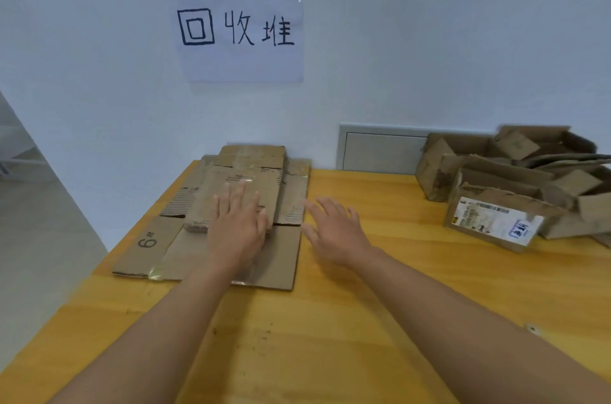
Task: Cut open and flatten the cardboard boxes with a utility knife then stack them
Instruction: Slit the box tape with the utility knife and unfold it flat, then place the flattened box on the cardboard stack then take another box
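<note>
A: What is hard to make out?

B: The label print on the nearest box (494, 223) at three o'clock is blurred, and the pile of uncut boxes (515, 169) behind it runs off the frame's edge.

A: And the hands?

B: The left hand (238, 225) lies flat, fingers straight, pressing the stack of flattened cardboard (231, 205) at eleven o'clock. The right hand (334, 231) is spread just beside the stack, over the table; whether it touches is unclear.

A: The room?

B: A yellow wooden table (330, 337), a pale wall, a taped handwritten paper sign (240, 30) at twelve o'clock.

Bare forearms (185, 321), no sleeves
</note>
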### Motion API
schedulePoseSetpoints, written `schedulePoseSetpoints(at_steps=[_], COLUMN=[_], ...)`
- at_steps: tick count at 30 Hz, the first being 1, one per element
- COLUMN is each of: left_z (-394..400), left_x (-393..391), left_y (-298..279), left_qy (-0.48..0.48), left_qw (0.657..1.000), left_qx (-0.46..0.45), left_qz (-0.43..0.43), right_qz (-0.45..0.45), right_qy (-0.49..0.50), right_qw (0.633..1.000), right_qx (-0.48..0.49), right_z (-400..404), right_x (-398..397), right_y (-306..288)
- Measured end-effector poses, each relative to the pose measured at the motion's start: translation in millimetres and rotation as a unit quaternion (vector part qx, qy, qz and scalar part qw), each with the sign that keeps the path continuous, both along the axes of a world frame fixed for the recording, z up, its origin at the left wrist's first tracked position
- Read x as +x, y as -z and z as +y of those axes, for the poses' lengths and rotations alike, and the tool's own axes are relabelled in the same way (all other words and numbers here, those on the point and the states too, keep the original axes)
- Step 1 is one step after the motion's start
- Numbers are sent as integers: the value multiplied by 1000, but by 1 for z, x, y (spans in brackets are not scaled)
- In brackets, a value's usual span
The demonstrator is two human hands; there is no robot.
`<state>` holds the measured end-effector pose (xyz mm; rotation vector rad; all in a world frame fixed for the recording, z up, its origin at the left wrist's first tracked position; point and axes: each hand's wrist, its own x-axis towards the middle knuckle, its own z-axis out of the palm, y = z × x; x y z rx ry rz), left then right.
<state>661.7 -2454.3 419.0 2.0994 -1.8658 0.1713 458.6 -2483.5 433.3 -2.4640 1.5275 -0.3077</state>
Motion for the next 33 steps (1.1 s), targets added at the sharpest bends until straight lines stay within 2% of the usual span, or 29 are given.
schedulePoseSetpoints(at_steps=[6, 13, 25, 33], left_z=[20, 35, 20, -13], left_x=[-63, -159, -313, -356], left_y=[-7, -12, 13, 27], left_qy=[74, 157, 222, 231], left_qw=[997, 987, 967, 955], left_qx=[-18, 24, 76, 82], left_qz=[2, -17, 99, 164], right_qz=[-2, -11, -55, -97], right_qy=[45, 102, 213, 250], right_qw=[999, 994, 975, 963], right_qx=[-4, -34, -28, -2], right_z=[17, 35, 69, 48], right_x=[-81, -173, -303, -351], right_y=[4, 0, 16, 33])
